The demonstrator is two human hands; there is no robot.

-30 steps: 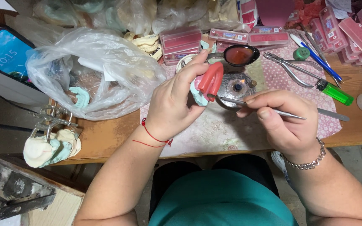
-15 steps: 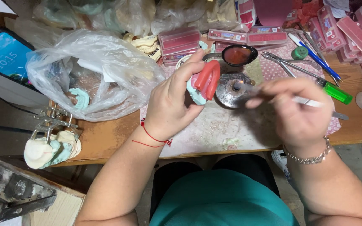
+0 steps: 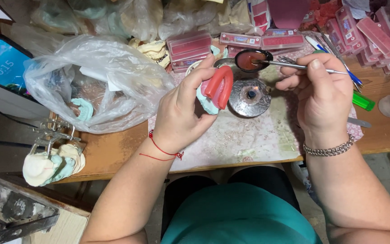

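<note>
Left hand clamped on the red wax rim, right hand pinching the metal spatula — best dipped lightly in the melted-wax spoon, no drips.

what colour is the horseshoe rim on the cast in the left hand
Red, on a pale teal cast; the rim shows best in the head view, held by the left hand.

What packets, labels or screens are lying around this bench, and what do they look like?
Phone: far left, propped up, lit blue screen.
Flat boxes: top centre, stacked, pinkish-red with clear lids.
More flat boxes: top right, fanned out, same pink, small white labels.
Clear plastic bag: left of the left hand, crumpled, white paper slip inside.
</note>
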